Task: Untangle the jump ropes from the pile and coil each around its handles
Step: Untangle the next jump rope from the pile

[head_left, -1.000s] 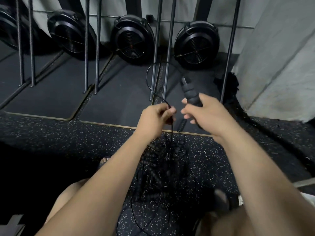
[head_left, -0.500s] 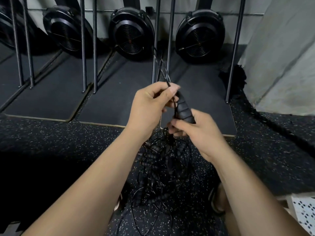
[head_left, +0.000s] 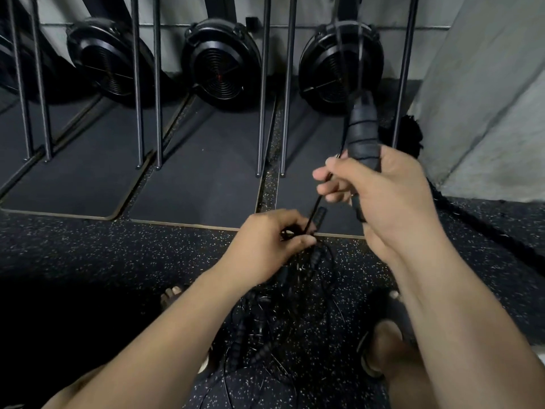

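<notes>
Two bare forearms reach up from the bottom edge of the frame over a dark speckled floor (head_left: pixel 118 255). The right hand (head_left: pixel 389 196) is right of centre and the higher of the two. Its fingers are curled round a black handle (head_left: pixel 362 137), which stands nearly upright with its tip toward the upper right and has thin line wound round its shaft. The fingertips of this hand point left, and a thin black cord (head_left: pixel 315 208) passes them and runs straight down and left.

The left hand (head_left: pixel 265 249) sits lower, at the centre of the frame, with its back to the camera. Its fingers are bent, and the thumb and fingertips pinch that cord.

Under the left wrist, in the lower centre between the forearms, the pile of jump ropes (head_left: pixel 265 329) lies on the floor, a tangle of loops and ribbed grips.

Across the upper half, dark mats (head_left: pixel 191 178) lie side by side. Thin metal poles (head_left: pixel 264 84) stand on them, and round black fan wheels (head_left: pixel 221 66) line the back wall
</notes>
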Available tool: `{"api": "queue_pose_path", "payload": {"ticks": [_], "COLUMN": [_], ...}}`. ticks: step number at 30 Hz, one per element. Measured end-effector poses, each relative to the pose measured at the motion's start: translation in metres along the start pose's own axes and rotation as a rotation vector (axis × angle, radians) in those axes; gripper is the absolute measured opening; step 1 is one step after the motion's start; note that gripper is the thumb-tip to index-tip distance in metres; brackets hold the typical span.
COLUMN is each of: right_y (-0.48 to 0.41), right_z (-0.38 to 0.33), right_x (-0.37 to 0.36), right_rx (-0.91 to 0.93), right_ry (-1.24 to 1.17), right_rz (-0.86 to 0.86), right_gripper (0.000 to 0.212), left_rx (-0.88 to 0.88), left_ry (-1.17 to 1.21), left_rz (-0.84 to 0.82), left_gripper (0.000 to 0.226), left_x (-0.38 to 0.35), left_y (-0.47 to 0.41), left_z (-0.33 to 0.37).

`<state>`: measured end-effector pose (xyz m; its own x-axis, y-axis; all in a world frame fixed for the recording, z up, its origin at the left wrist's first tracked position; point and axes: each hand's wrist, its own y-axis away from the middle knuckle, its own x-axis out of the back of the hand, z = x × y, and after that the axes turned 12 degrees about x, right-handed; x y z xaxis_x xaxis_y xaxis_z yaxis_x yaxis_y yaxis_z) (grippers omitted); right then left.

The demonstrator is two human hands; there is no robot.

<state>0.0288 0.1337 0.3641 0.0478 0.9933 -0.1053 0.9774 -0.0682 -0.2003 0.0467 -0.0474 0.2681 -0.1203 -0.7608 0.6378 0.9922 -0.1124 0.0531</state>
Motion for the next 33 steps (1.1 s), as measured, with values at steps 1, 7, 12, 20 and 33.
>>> {"api": "queue_pose_path", "payload": {"ticks": [1, 7, 12, 20, 33], "right_y": [-0.003, -0.012, 0.004, 0.038, 0.032], "right_z": [-0.004, -0.005, 0.029, 0.073, 0.064], "right_x": [0.002, 0.014, 0.009, -0.003, -0.01], "right_rx": [-0.001, -0.046, -0.226, -0.167, 0.116], "right_ry": [-0.025, -0.127, -0.108, 0.045, 0.689], "right_rz": [0.024, 0.156, 0.09, 0.057, -0.03], "right_gripper": [0.001, 0.003, 0.018, 0.022, 0.039], "left_rx": [0.005, 0.053, 0.077, 0.027, -0.033], "left_ry": [-0.037, -0.127, -0.072, -0.02, -0.04], "left_rz": [0.019, 0.067, 0.099, 0.103, 0.109], "left_gripper": [0.011, 0.009, 0.012, 0.015, 0.005], "left_x": [-0.002, -0.008, -0.006, 0.005, 0.003], "left_y": [-0.003, -0.008, -0.005, -0.002, 0.001], "left_z": [-0.004, -0.009, -0.009, -0.001, -0.004]}}
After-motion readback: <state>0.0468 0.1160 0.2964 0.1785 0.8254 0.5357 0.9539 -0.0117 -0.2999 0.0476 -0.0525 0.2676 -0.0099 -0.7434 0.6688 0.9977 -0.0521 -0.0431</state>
